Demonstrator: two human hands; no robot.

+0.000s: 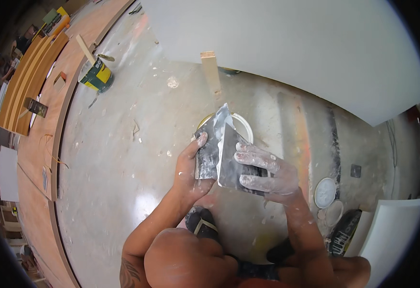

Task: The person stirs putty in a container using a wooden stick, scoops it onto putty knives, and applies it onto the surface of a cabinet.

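Observation:
My left hand (189,165) is closed on a flat grey filling blade (206,161), its thumb lying along the blade's face. A second dark filling blade (230,165) is in my right hand (272,173), whose putty-coated fingers press on its face. The two blades meet at an angle along their edges. White putty (223,117) clings to them where they meet, with a lump at the far tip. Beneath the blades, partly hidden, is the pale rim of a round tub (242,126). Dried putty spots both hands.
A large white panel (287,43) spans the far right, a wooden post (211,74) by its edge. At left stand a green-and-yellow bucket (99,77) with a stick, and a long wooden board (42,144). A white lid (325,193) and black bag (343,233) lie at right.

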